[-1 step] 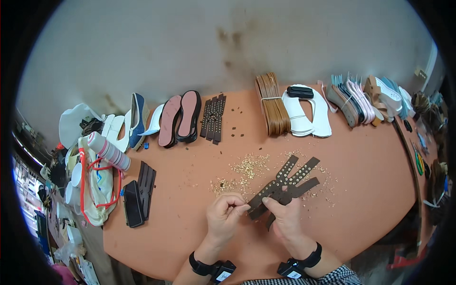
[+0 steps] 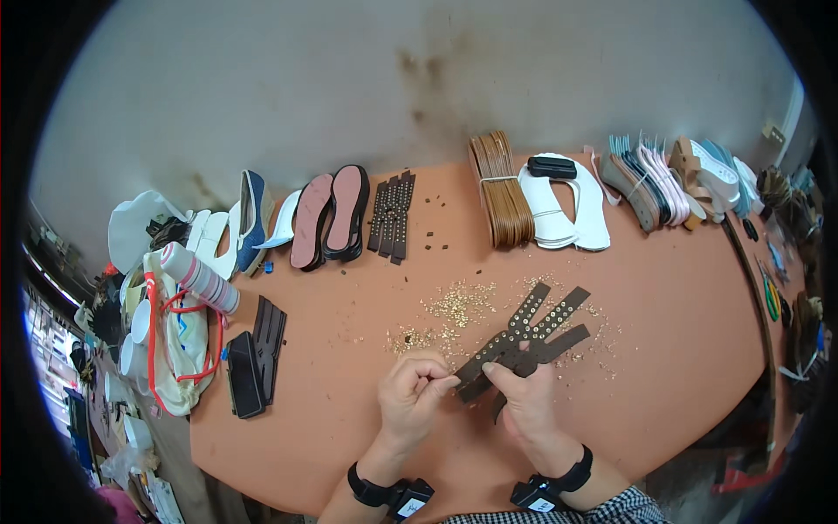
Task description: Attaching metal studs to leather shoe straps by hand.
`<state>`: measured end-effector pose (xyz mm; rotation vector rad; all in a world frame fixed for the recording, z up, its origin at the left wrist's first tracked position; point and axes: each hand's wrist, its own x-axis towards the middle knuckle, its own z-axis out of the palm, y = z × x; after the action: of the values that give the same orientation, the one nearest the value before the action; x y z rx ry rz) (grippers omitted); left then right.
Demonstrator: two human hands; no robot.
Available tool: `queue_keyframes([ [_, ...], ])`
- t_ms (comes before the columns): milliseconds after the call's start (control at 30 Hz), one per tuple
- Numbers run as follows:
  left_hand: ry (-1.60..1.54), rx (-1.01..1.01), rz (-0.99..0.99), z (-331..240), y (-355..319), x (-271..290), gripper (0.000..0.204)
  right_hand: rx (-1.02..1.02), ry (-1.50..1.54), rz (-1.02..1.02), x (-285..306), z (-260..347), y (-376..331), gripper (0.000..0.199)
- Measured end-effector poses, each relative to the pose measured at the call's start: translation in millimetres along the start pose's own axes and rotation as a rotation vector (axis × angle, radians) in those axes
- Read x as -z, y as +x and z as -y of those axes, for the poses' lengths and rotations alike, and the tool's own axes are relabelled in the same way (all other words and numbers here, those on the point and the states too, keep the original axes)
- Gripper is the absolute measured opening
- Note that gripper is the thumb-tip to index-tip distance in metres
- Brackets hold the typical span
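Observation:
My right hand (image 2: 530, 397) grips a dark brown strappy sandal upper (image 2: 550, 321), its thumb pressed on top. Gold studs line some of the upper's straps, and others are bare. My left hand (image 2: 412, 393) is closed in a pinch at the upper's lower left end, its fingertips touching or very near the edge. What lies between those fingertips is too small to make out. Loose gold studs (image 2: 463, 304) are scattered on the table just beyond both hands.
The orange-brown table (image 2: 349, 437) carries pink-topped soles (image 2: 349, 210), studded brown straps (image 2: 392, 218), a tied brown bundle (image 2: 500, 192) and white insole shapes (image 2: 559, 229) along its back. At left are a black case (image 2: 246, 375), a striped cup (image 2: 205, 279) and a bag (image 2: 179, 384).

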<state>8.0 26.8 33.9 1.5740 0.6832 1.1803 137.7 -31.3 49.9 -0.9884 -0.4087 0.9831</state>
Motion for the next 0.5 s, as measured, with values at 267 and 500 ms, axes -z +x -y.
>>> queue_keyframes([
  [267,0.007,-0.023,0.056,-2,0,-1,0.016,-0.022,-0.052,0.03,-3,3,-9,0.013],
  [500,-0.136,0.05,0.056,-3,0,-3,0.016,-0.019,-0.048,0.072,-5,3,-11,0.012],
])
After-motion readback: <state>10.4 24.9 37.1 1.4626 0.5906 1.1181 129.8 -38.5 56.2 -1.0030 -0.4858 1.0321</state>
